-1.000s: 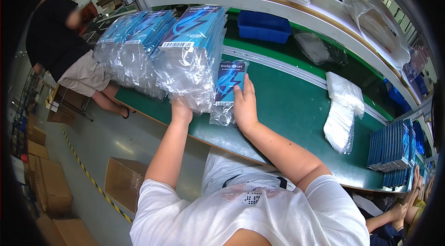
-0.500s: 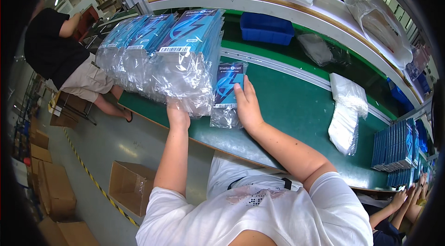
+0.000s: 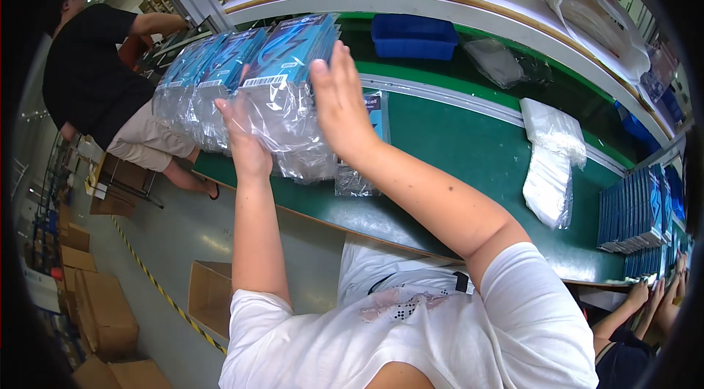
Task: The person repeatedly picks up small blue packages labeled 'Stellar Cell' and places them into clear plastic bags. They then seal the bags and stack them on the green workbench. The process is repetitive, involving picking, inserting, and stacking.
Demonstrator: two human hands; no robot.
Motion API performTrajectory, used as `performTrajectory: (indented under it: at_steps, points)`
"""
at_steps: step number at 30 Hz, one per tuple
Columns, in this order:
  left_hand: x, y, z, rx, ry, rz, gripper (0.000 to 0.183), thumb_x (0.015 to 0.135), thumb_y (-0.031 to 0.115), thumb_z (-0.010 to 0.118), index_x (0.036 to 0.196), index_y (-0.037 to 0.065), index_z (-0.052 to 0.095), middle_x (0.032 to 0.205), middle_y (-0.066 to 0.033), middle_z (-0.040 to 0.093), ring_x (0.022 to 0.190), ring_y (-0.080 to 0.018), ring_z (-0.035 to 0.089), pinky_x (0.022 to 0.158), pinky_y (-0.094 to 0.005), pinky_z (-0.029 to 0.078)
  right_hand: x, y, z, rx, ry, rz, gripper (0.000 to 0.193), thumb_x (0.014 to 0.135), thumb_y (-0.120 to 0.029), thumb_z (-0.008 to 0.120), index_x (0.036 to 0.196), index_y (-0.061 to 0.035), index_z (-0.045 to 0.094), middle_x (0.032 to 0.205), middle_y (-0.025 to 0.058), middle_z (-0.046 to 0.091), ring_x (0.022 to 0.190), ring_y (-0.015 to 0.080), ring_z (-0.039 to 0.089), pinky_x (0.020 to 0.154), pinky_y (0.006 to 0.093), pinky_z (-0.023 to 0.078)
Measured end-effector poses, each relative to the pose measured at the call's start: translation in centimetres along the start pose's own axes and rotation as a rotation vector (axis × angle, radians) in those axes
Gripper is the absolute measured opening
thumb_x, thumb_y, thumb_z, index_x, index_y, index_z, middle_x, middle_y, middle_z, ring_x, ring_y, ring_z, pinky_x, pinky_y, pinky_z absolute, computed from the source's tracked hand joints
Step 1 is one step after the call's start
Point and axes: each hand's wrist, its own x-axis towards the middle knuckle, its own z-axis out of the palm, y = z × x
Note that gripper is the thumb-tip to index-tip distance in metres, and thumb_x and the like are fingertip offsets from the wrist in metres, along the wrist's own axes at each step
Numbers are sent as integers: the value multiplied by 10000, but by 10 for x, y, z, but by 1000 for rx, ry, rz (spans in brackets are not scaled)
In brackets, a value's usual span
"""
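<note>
Several stacks of flat blue boxes in clear plastic bags stand along the left of the green bench. At the right-hand stack (image 3: 290, 59), my two hands press from opposite sides. My left hand (image 3: 248, 141) lies along its left face, thumb and fingers stretched out. Against the right face rests my right hand (image 3: 343, 107), its fingers straight and flat. Behind my right wrist, a single bagged blue box (image 3: 378, 114) lies on the bench, partly hidden. Loose plastic bag ends (image 3: 290, 121) hang from the front of the stack.
White plastic bags (image 3: 550, 162) lie right of centre on the bench (image 3: 455, 162). A blue bin (image 3: 414, 37) sits under the shelf. Blue boxes (image 3: 634, 209) are stacked far right, near another person's hands (image 3: 649, 297). A person in black (image 3: 95, 74) stands at left. A carton (image 3: 209, 294) is on the floor.
My right hand has left the single bagged box and moved up and left onto the stack. My left hand has come from beneath the bag ends up to the stack's left side.
</note>
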Motion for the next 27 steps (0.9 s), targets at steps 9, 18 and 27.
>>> performTrajectory:
  at_steps: [9, 18, 27]
  points:
    - [16, -6, 11, -50, -74, 142, 749, 926, 622, 213, 1396, 52, 333, 1401, -144, 364, 1286, -289, 359, 1087, -402, 249, 6, -9, -4, 81, 57, 43, 830, 926, -560, 339, 1374, 125, 205, 1422, 349, 195, 1356, 431, 170, 1118, 419, 137]
    - [-37, -10, -18, 57, 280, 295, 900, 865, 694, 278, 1342, -66, 350, 1428, -212, 305, 1338, -329, 262, 1111, -458, 180, -117, -55, -223, 117, -15, -54, 843, 881, -569, 477, 1388, 69, 263, 1355, 235, 373, 1207, 275, 441, 978, 373, 371]
    - [-83, 25, 81, 350, 299, 1095, 405, 999, 343, 347, 1272, 49, 397, 1266, -99, 470, 1168, -228, 461, 937, -379, 378, -261, -16, -411, -1077, 1141, 32, 887, 742, -499, 706, 1308, 75, 337, 1242, 217, 413, 1120, 334, 452, 952, 413, 362]
